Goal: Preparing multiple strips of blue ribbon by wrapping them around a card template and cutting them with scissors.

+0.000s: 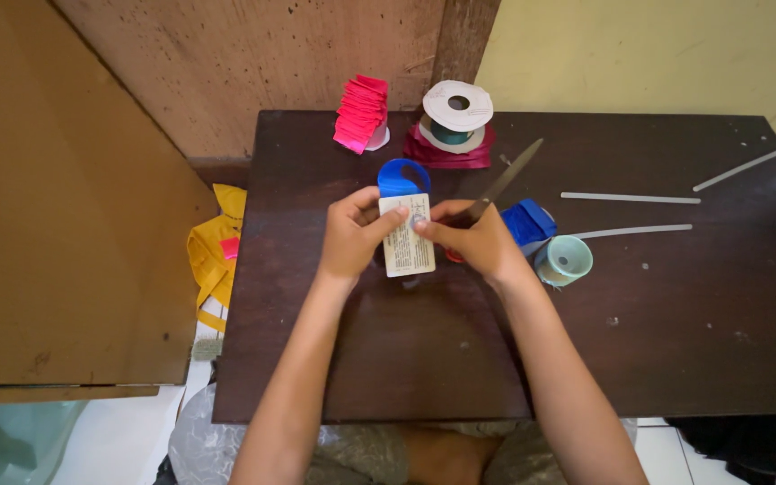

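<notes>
My left hand (352,233) and my right hand (478,241) both pinch a small white card (406,242) over the dark wooden table (406,359). A blue ribbon (403,176) loops up from behind the card's top edge. My right hand also grips a pair of scissors (507,178), whose closed blades point up and to the right. An orange bit of the scissors' handle shows under that hand.
A stack of pink ribbon pieces (360,112) and a white spool on dark red ribbon (455,121) stand at the back edge. A blue ribbon roll (528,221) and a pale teal spool (564,260) lie right of my hand. White strips (630,198) lie further right. A yellow bag (213,251) hangs left of the table.
</notes>
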